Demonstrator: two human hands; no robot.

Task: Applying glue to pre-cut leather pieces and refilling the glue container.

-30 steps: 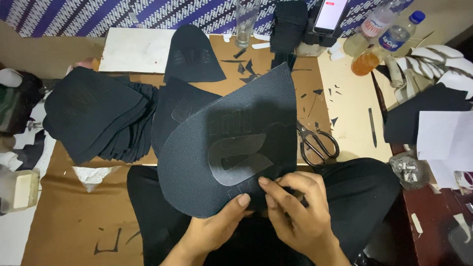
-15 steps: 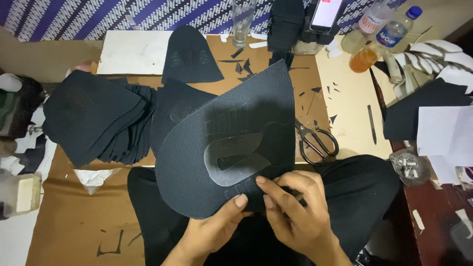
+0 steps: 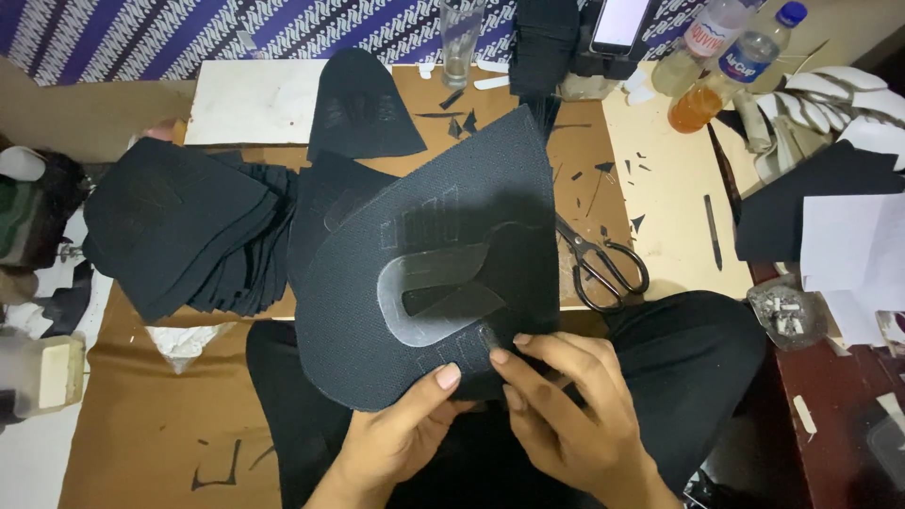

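A large dark textured fabric panel [image 3: 452, 236], rounded on the left and pointed at the top, is tilted up over my lap. A glossy U-shaped film patch [image 3: 429, 292] sits on its middle, with small rectangular strips above and below it. My left hand [image 3: 401, 438] pinches the panel's lower edge from beneath, thumb on top. My right hand [image 3: 556, 405] rests on the lower right edge, fingertips pressing at a small strip near the patch.
A stack of dark fabric panels [image 3: 184, 221] lies at the left, one more panel [image 3: 363, 104] at the back. Black scissors [image 3: 603, 264] lie right of the held panel. Bottles [image 3: 716, 57], a glass [image 3: 459, 42] and a phone [image 3: 622, 24] stand at the back.
The held panel has tilted and shifted slightly left and up, bringing the strips below the patch into view. My right fingertips have moved up onto them.
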